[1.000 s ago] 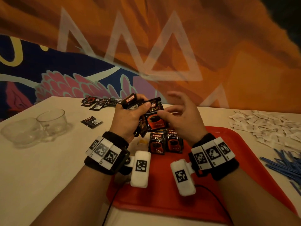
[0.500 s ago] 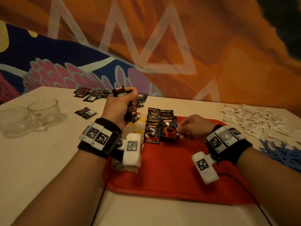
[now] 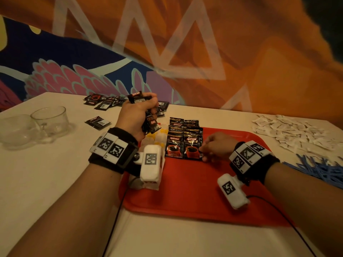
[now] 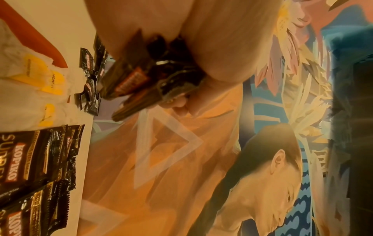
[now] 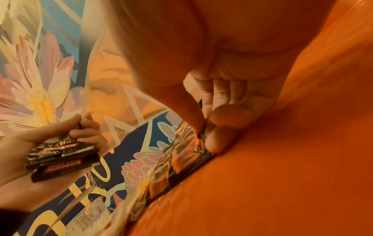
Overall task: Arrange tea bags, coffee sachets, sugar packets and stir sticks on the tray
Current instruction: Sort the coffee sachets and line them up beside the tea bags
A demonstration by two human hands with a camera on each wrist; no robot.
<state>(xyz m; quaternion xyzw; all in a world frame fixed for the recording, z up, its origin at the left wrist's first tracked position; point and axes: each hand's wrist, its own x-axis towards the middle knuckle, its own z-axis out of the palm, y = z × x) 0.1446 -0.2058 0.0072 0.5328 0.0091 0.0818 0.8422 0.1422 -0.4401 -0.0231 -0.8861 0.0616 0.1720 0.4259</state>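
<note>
At the right hand [image 3: 216, 146], the front coffee sachet [image 3: 192, 148] is pinched by its corner; edges should be squared with its neighbour before release. A bundle of sachets [image 3: 148, 121] is clutched in the left hand [image 3: 136, 113].

Head high; wrists close, sharing sachets [image 3: 182, 143].

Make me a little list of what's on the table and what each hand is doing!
tray: red tray on the white table
on tray: rows of coffee sachets, tea bags beside them
left hand: grips a bunch of sachets above the table
right hand: pinches the nearest sachet's corner
not yet placed: sugar packets, blue stir sticks, loose sachets
also there: glass cups
</note>
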